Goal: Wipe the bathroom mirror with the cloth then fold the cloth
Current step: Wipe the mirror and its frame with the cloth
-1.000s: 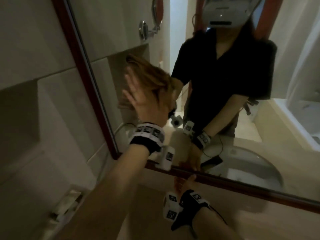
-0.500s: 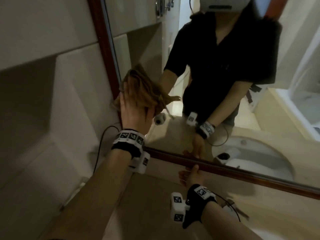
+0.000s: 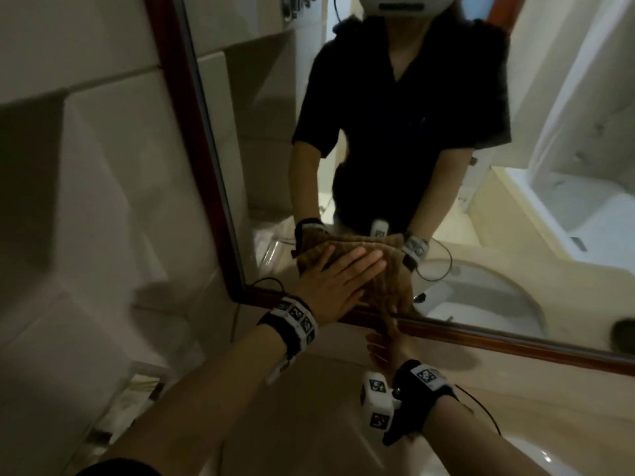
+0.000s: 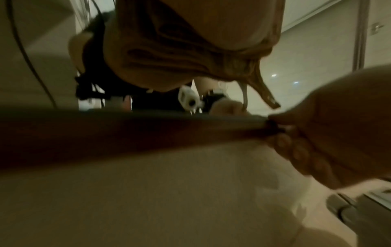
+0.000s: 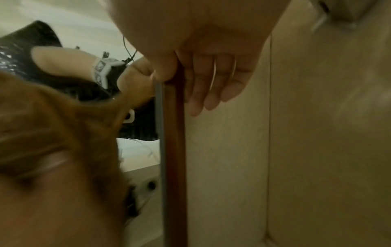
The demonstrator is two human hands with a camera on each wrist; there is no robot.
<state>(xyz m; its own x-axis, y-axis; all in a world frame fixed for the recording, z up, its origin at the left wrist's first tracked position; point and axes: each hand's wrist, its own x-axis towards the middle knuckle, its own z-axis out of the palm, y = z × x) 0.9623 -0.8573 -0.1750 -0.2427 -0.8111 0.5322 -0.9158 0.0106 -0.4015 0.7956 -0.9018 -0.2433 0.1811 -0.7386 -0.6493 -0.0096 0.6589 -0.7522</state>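
The mirror [image 3: 395, 149] is being wiped at its lower left corner, just above the bottom rail of the wooden frame [image 3: 481, 333]. The brown cloth [image 3: 388, 269] lies pressed flat to the glass under the left hand [image 3: 338, 286], fingers straight and spread. The right hand [image 3: 385, 348] rests on that rail — fingers loose, holding nothing. Even palm pressure and overlapping strokes right into the corner would likely avoid streaks. No writing is legible — only patterned wrist markers.
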